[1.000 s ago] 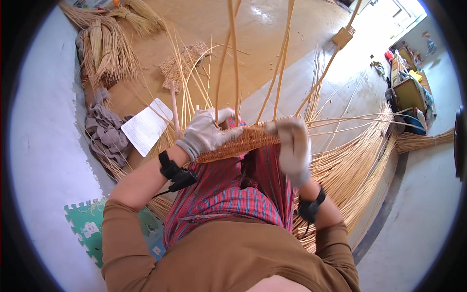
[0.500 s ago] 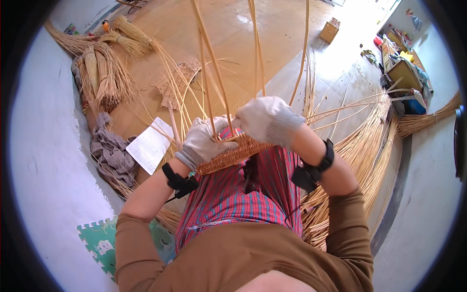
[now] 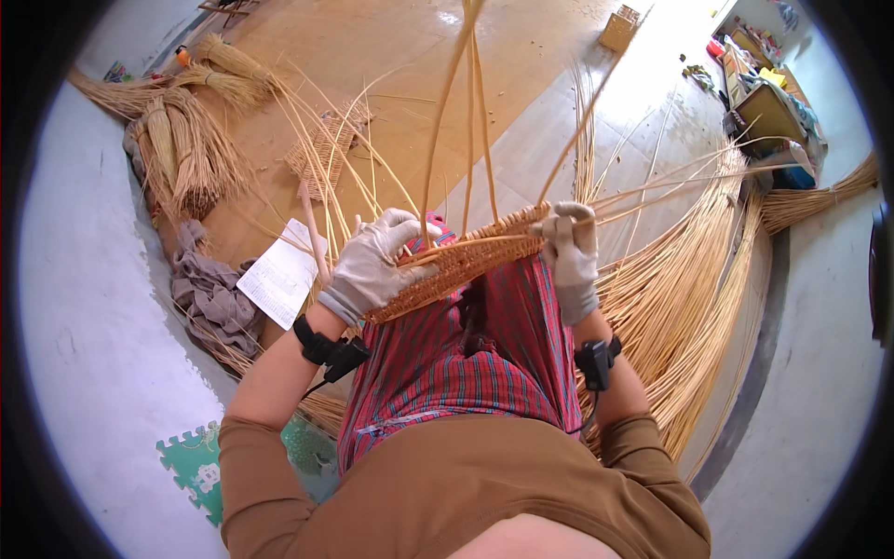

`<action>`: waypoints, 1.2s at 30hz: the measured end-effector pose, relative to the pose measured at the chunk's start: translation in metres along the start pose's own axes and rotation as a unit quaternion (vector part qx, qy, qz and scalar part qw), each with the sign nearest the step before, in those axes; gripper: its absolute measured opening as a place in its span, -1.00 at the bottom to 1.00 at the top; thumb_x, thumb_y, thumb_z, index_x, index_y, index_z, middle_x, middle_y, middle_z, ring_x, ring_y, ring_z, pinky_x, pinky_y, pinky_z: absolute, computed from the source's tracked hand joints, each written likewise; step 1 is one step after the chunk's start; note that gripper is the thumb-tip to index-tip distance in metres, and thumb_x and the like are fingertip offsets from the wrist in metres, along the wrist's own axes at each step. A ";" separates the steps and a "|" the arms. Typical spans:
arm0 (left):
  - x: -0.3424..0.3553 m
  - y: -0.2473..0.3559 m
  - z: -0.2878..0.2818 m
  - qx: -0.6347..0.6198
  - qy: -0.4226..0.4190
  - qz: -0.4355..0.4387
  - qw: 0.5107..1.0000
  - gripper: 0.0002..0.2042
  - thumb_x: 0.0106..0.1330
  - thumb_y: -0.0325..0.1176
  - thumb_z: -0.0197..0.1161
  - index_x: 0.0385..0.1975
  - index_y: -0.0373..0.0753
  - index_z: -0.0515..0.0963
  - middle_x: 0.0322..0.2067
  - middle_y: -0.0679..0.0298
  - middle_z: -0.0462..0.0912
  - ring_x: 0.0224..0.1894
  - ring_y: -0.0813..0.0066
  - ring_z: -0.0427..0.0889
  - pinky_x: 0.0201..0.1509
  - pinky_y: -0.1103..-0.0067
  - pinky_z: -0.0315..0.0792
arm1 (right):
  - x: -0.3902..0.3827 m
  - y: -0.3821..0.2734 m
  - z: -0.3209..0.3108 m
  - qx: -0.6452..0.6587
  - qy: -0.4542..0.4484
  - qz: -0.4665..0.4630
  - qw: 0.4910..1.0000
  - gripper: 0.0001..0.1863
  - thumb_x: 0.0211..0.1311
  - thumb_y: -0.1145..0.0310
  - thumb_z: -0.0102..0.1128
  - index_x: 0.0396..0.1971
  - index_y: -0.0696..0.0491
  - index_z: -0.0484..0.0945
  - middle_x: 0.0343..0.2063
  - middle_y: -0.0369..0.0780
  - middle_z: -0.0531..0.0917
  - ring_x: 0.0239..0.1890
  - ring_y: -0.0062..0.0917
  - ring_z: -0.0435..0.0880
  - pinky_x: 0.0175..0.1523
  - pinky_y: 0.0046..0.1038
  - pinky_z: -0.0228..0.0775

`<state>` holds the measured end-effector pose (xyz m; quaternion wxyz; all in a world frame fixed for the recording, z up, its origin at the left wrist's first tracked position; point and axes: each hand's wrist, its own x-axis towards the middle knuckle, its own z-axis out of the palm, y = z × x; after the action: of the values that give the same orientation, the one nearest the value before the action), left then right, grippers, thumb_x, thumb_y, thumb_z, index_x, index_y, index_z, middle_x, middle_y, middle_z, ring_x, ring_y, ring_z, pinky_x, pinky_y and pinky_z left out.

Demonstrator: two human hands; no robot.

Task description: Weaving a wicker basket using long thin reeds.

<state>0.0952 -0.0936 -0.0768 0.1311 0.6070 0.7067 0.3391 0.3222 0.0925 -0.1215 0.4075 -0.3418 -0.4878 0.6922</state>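
Observation:
A partly woven wicker basket (image 3: 466, 264), brown and long, is held tilted above my lap, its right end higher than its left. Tall wicker stakes (image 3: 476, 140) rise from its far edge. My left hand (image 3: 377, 259), in a pale work glove, grips the left end with the thumb along the near side. At the right end my right hand (image 3: 570, 252), gloved too, has its fingers curled against the weave. Whether a loose strand is also in those fingers I cannot make out. Red striped cloth (image 3: 447, 373) covers my legs beneath.
Long wicker bundles (image 3: 680, 252) lie on the floor to the right. More bundles (image 3: 191, 149) rest against the left wall. Another woven piece (image 3: 321, 149), a sheet of paper (image 3: 282, 275) and a grey cloth (image 3: 209, 284) lie left of my knees. A small box (image 3: 618, 30) stands farther off.
My right hand has gone from beside my left hand to the basket's right end. The basket's right side has risen, and the stakes lean differently. My left hand keeps its hold.

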 end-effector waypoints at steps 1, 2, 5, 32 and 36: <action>0.001 0.002 -0.001 0.029 0.020 0.029 0.999 -0.61 0.13 -0.18 0.58 -0.05 -0.07 0.67 -0.33 0.25 0.61 -0.18 0.21 0.62 0.13 0.30 0.41 | 0.002 0.013 -0.006 0.033 -0.033 -0.057 0.997 -0.85 0.60 0.46 -0.03 0.03 0.01 0.46 -0.38 -0.25 0.64 -0.53 -0.72 0.51 -0.42 -0.68 0.38; 0.002 0.004 -0.001 0.068 0.038 0.055 0.995 -0.65 0.13 -0.16 0.58 -0.12 -0.09 0.67 -0.35 0.27 0.60 -0.19 0.20 0.62 0.21 0.27 0.38 | 0.000 0.023 -0.011 0.058 -0.037 -0.080 0.994 -0.86 0.60 0.45 -0.03 0.04 0.01 0.46 -0.40 -0.26 0.63 -0.53 -0.72 0.49 -0.39 -0.67 0.40; 0.015 0.007 0.003 0.057 0.029 0.101 0.993 -0.62 0.17 0.01 0.52 -0.24 -0.14 0.66 -0.43 0.26 0.58 -0.22 0.18 0.63 0.36 0.10 0.28 | -0.006 0.031 -0.015 0.090 -0.084 -0.107 0.987 -0.84 0.62 0.36 -0.01 0.07 -0.02 0.46 -0.40 -0.32 0.55 -0.34 -0.62 0.61 -0.30 -0.62 0.45; 0.033 0.010 0.018 -0.125 -0.036 -0.024 0.991 -0.35 0.14 -0.12 0.58 0.18 -0.21 0.44 -0.11 0.05 0.68 -0.01 0.07 0.70 0.10 0.35 0.53 | 0.075 -0.103 0.092 -0.418 -0.351 -0.079 0.834 -0.79 0.41 0.30 0.21 -0.21 0.13 0.70 -0.35 -0.12 0.75 -0.24 -0.39 0.75 -0.06 -0.40 0.56; 0.031 0.011 0.019 -0.066 0.009 0.075 0.995 -0.39 0.18 -0.10 0.53 0.23 -0.03 0.49 0.04 0.09 0.67 0.08 -0.03 0.65 0.18 0.24 0.48 | 0.073 -0.081 0.119 -0.628 -0.218 -0.261 0.700 -0.66 0.29 0.05 0.32 -0.32 0.06 0.72 -0.34 -0.08 0.77 -0.20 -0.11 0.76 -0.08 -0.19 0.60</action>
<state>0.1083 -0.0578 -0.0768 0.1388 0.6452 0.6365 0.3991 0.2059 0.1266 -0.0149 0.1450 -0.2168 -0.9542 0.1462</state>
